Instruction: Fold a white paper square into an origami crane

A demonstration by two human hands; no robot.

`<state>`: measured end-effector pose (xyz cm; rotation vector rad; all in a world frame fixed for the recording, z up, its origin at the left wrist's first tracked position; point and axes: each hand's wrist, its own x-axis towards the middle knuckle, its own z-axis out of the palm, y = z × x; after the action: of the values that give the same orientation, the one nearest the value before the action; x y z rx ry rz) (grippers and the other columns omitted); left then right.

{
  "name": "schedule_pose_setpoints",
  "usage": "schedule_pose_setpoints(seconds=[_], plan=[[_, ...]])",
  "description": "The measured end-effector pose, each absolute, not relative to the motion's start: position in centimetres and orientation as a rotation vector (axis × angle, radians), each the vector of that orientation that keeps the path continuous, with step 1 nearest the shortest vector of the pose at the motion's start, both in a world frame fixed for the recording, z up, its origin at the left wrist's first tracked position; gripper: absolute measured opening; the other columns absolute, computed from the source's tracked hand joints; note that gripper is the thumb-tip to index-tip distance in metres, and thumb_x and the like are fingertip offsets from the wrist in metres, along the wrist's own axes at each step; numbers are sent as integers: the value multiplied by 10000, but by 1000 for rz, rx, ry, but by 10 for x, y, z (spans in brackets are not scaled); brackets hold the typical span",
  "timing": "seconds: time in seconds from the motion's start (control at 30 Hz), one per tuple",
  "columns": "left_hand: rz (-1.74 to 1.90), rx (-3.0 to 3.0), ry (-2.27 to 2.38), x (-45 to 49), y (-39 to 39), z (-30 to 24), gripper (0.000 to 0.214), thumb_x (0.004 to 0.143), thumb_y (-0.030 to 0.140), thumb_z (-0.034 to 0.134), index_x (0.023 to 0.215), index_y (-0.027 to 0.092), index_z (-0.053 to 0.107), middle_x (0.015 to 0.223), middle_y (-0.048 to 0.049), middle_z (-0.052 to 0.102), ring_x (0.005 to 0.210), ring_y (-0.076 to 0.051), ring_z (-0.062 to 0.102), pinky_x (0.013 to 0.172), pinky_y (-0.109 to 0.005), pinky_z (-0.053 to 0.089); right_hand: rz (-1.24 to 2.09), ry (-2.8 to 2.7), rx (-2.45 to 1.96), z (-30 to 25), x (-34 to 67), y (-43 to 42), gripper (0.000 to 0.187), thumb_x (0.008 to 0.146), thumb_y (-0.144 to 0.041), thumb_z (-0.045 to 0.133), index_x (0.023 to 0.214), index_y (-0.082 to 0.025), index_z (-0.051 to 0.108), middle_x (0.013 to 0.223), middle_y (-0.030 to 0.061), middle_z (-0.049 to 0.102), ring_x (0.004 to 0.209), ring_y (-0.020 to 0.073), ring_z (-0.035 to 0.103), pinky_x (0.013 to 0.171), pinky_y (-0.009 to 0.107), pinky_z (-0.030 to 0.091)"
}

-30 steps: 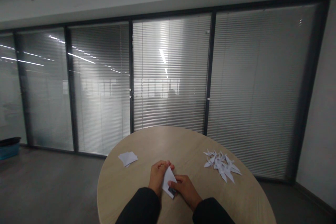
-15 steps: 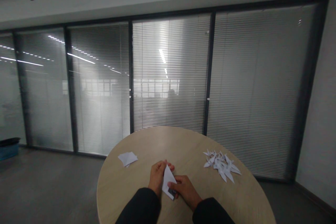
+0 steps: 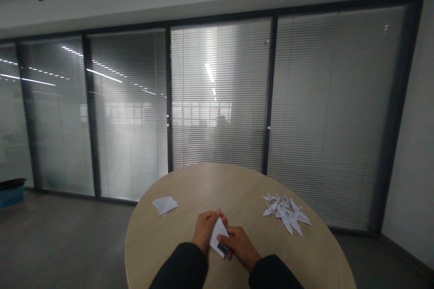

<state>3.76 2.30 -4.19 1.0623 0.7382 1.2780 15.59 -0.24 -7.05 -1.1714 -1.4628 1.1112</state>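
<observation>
The left grip [image 3: 204, 228] and the right grip [image 3: 240, 244] were both closed on a folded white paper triangle [image 3: 219, 237], held between them just above the near edge of the round wooden bench [image 3: 162, 253]. A small stack of loose white sheets [image 3: 164, 205] lay well off at ten o'clock; a heap of folded paper cranes [image 3: 286, 213] sat at two o'clock, near the right rim — open bench stretched between them, with room to move on either side.

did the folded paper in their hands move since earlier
Yes. The folded white paper has tipped a little to the right, its top point now leaning more toward the pile of paper cranes, which has stayed put.
</observation>
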Motion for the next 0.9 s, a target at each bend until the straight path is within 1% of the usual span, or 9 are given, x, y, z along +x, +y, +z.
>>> schedule_pose_setpoints(seconds=[0.07,0.23,0.4,0.53,0.63,0.73,0.9], plan=[[1284,1078,750,37,24,-43,491,539,563,749,612,87,651,590,-102,670,506,-167,593,491,-257,433,1132,-1457,-1164,-70,155,-3,395,560,-502,679,569,-111,618,447,-5,563,313,84,447,322,202,325],[1314,1114,746,36,28,-50,502,585,582,712,652,86,661,632,-108,682,496,-147,578,481,-245,421,1169,-1461,-1164,-70,155,-2,408,564,-507,680,606,-105,626,458,-9,569,318,87,465,326,201,347],[1331,1118,757,36,29,-50,527,576,605,703,657,87,657,635,-116,682,499,-154,582,491,-256,432,1166,-1472,-1168,-72,156,0,423,569,-524,679,599,-105,630,459,-10,573,320,84,470,318,191,349],[1334,1141,755,35,27,-47,512,554,599,715,622,96,646,600,-102,674,479,-152,576,486,-255,426,1181,-1465,-1154,-71,154,-1,442,558,-533,696,607,-99,635,472,-5,576,314,77,457,305,187,340],[1325,1168,779,35,29,-49,493,545,585,725,609,103,648,592,-97,676,478,-155,578,478,-251,417,1197,-1469,-1128,-70,154,-2,484,551,-571,700,632,-98,635,511,10,597,331,80,468,313,192,352],[1295,1203,781,36,31,-53,453,559,550,734,605,107,652,609,-94,684,510,-164,593,489,-248,417,1178,-1439,-1125,-71,154,0,544,557,-637,670,670,-106,632,549,23,608,369,104,506,330,209,382],[1253,1233,777,38,32,-56,438,526,537,758,587,114,659,589,-77,681,501,-159,580,491,-244,402,1138,-1383,-1148,-73,157,6,570,581,-695,627,587,-125,609,497,-11,532,422,111,491,402,231,387]])
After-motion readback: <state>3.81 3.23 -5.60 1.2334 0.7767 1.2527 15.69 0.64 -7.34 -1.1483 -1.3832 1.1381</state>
